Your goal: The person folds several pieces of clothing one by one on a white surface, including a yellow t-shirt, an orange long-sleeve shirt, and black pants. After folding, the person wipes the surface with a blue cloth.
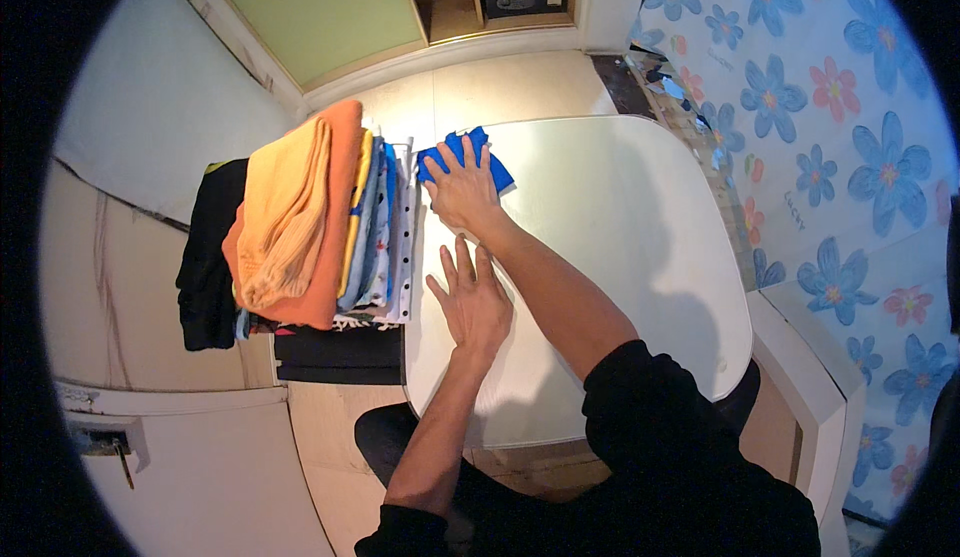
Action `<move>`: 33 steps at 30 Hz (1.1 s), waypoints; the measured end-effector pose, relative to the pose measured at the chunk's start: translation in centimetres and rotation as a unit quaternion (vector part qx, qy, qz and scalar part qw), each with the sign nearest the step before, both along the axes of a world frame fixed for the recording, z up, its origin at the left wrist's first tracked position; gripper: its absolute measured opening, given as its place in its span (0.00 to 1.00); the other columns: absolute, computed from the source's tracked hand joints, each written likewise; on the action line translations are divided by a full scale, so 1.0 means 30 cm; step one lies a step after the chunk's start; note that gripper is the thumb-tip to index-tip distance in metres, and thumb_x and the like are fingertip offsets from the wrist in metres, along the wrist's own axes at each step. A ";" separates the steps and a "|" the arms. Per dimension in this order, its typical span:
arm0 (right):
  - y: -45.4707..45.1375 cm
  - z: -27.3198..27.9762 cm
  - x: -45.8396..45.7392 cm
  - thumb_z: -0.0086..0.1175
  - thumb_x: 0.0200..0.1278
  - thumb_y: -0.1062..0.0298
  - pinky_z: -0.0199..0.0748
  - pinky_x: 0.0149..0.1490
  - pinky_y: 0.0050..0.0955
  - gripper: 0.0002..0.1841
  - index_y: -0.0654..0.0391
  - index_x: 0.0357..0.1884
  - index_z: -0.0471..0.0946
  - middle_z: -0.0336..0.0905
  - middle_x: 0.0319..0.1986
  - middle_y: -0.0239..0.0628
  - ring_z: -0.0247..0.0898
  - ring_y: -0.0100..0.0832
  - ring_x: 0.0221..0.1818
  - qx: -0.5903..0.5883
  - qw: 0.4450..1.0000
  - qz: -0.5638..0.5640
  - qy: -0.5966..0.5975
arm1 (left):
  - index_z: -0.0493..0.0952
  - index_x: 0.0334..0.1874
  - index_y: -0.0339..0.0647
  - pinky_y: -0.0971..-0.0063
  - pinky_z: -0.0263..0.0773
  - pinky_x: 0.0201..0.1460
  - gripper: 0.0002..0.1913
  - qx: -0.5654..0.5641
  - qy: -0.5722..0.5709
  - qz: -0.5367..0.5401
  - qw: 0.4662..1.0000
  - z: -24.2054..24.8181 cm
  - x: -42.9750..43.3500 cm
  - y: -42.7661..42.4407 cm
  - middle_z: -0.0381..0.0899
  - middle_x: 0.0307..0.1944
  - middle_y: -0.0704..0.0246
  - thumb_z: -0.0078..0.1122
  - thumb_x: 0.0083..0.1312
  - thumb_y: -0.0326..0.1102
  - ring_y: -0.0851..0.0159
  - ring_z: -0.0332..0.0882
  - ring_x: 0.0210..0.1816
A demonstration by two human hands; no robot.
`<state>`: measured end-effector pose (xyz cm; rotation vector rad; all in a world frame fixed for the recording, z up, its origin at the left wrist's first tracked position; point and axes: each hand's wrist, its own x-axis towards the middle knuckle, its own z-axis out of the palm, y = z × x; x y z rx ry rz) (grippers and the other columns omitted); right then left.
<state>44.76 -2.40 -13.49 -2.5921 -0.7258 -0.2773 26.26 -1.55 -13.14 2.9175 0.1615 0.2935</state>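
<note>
A crumpled blue cloth point(501, 172) lies at the far left corner of a white table point(592, 257) with rounded corners. My right hand point(466, 193) presses flat on it, fingers spread over the fabric. Nearer to me, my left hand point(478, 298) rests palm down with nothing in it, its fingers apart, on or just above the tabletop. Left of both hands stands a tall stack of folded clothes, with a light orange ribbed garment point(285, 212) on top, a darker orange one point(343, 182) under it, and yellow, blue and white dotted ones below.
A black folded garment point(214, 257) hangs at the stack's left side. Beyond the table is a cabinet with a green panel point(322, 9) and a black safe point(521, 0). A flower-patterned wall covering point(825, 152) borders the right. At lower left is a white door point(210, 467) with a key.
</note>
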 end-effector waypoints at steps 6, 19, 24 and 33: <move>-0.184 0.034 0.119 0.39 0.81 0.47 0.31 0.80 0.70 0.30 0.45 0.79 0.64 0.52 0.81 0.41 0.39 0.61 0.82 -0.067 0.994 -0.079 0.018 | 0.70 0.74 0.45 0.16 0.42 0.72 0.24 -0.002 0.046 -0.022 0.999 0.045 0.088 -0.145 0.54 0.81 0.51 0.46 0.77 0.39 0.36 0.44 0.83; -0.702 0.029 0.179 0.41 0.80 0.46 0.34 0.79 0.72 0.29 0.43 0.78 0.65 0.52 0.80 0.39 0.39 0.61 0.82 -0.057 0.977 -0.206 0.022 | 0.77 0.69 0.48 0.23 0.42 0.76 0.22 -0.009 0.020 -0.074 0.997 0.032 0.113 -0.308 0.57 0.82 0.59 0.45 0.78 0.43 0.44 0.48 0.83; -0.886 0.018 0.170 0.40 0.79 0.46 0.32 0.80 0.71 0.31 0.45 0.79 0.64 0.51 0.81 0.40 0.38 0.60 0.83 -0.064 0.962 -0.264 0.032 | 0.77 0.68 0.48 0.24 0.46 0.75 0.21 0.007 0.006 -0.075 0.997 0.026 0.119 -0.306 0.60 0.80 0.59 0.47 0.77 0.43 0.45 0.51 0.82; -1.164 0.024 -0.059 0.39 0.78 0.47 0.40 0.79 0.68 0.31 0.46 0.79 0.64 0.51 0.82 0.40 0.44 0.60 0.82 -0.069 0.928 -0.363 0.047 | 0.80 0.63 0.47 0.26 0.50 0.74 0.19 0.012 -0.029 -0.068 0.997 0.009 0.118 -0.299 0.65 0.78 0.62 0.52 0.74 0.42 0.49 0.55 0.80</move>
